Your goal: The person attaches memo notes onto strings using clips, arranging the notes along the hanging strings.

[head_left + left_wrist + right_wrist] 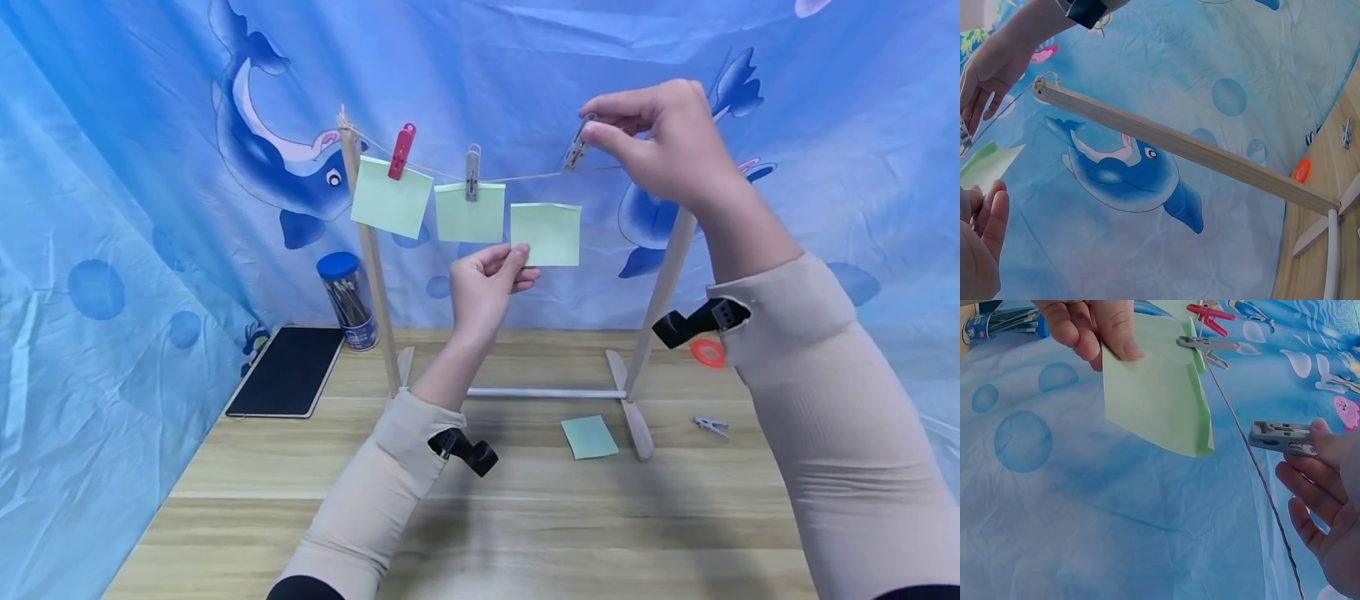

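Note:
My left hand (483, 287) pinches a green sticky note (551, 235) by its lower left corner, just under the string (525, 177). The note's top edge is folded over. In my right hand (663, 142) a grey clothespin (576, 146) is pinched between thumb and fingers, its tip right at the string. The right wrist view shows that clothespin (1282, 436) beside the string, apart from the note (1154, 394). Two more notes hang at the left: one note (392, 198) under a red clothespin (402, 152), the other note (471, 213) under a grey clothespin (472, 172).
A wooden frame (660, 287) carries the string. On the table lie a green note (589, 437), a grey clothespin (710, 427) and an orange ring (707, 352). A black tablet (287, 372) and a blue-lidded jar (348, 300) of thin sticks are at the left.

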A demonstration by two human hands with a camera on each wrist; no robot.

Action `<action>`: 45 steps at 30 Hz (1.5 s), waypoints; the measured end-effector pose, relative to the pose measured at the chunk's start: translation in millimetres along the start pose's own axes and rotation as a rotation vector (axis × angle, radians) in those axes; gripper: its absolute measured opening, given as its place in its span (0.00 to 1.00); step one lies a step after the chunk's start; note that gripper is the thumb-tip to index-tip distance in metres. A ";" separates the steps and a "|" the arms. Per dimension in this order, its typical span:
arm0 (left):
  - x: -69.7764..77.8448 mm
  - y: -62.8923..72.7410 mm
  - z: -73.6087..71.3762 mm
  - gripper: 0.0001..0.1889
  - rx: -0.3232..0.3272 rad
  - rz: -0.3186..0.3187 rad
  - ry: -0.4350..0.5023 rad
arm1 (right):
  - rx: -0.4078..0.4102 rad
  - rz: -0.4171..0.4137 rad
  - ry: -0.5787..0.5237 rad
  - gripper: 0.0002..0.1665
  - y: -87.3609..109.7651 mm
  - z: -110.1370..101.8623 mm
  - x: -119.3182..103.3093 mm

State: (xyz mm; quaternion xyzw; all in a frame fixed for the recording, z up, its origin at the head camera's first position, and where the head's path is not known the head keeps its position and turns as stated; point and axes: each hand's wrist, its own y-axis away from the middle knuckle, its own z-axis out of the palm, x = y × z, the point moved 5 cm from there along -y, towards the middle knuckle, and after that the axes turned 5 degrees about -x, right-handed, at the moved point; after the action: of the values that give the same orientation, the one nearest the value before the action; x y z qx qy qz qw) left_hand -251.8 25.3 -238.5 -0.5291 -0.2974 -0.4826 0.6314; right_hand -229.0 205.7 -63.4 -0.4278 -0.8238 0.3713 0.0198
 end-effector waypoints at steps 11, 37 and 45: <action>5.3 -2.5 -1.6 0.13 0.002 0.005 -0.004 | -0.083 0.014 -0.075 0.16 -15.2 8.7 -2.1; 8.3 -8.1 -1.1 0.14 0.009 -0.004 -0.015 | -0.176 0.007 -0.001 0.15 -20.1 22.5 -3.6; 14.7 -10.3 -2.6 0.13 0.009 0.024 0.013 | -0.206 -0.011 0.016 0.14 -24.4 26.1 -8.9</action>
State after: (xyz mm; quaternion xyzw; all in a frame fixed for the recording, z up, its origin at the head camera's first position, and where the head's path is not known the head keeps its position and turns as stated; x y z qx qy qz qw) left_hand -256.4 18.8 -222.2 -0.5266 -0.2890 -0.4771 0.6414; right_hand -249.3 175.0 -64.5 -0.4260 -0.8598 0.2812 -0.0158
